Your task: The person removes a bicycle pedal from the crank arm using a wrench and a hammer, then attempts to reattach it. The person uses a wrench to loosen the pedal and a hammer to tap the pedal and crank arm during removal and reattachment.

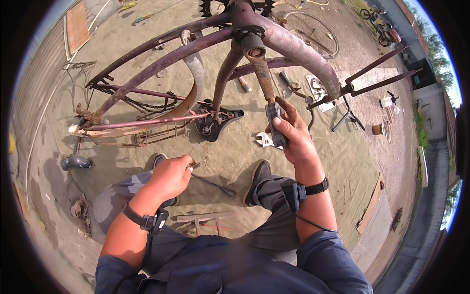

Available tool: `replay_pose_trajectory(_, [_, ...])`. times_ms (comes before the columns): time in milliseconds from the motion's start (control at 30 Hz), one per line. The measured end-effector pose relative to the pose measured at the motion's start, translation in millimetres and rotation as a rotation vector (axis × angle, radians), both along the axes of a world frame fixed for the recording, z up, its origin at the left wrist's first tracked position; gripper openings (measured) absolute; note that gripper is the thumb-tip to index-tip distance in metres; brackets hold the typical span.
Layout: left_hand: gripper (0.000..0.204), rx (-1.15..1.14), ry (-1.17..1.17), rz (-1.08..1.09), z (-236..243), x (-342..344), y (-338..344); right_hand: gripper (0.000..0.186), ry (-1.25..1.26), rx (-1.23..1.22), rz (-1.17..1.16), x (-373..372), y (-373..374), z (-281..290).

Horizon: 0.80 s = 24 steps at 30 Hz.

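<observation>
- Two hands busy: right hand (295, 132) gripping pedal (270, 116), on crank (262, 81), person's side of frame (161, 61); left hand (171, 177) pinching thin piece (200, 163), kind unclear, apart from frame.
- Judgement: steady pedal against crank swing; fingers off crank joint.
- Edges: saddle (227, 120) beneath frame; wrench (265, 140) just beside pedal.
- Room: tarp (338, 164) nearer than frame.

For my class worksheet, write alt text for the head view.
A person's right hand grips the pedal of an upturned purple bicycle frame, while the left hand holds a small thin object. A silver wrench lies on the greenish ground sheet.
</observation>
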<state>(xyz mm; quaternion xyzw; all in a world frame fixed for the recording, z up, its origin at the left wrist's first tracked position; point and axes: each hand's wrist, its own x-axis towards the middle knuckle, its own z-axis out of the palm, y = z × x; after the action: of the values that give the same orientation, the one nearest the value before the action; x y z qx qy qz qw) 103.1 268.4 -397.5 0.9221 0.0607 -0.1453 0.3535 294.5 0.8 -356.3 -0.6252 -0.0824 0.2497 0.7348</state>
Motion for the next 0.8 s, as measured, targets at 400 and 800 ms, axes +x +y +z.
replay_pose_trajectory(400, [0.015, 0.17, 0.043, -0.205, -17.9, -2.4, -8.4, 0.085, 0.268, 0.253, 0.063, -17.8, 18.0, -17.7])
replay_pose_trajectory(800, [0.019, 0.14, 0.135, -0.206, -15.0, -4.9, -4.4, 0.055, 0.366, -0.112, 0.155, -22.2, 22.2, -76.4])
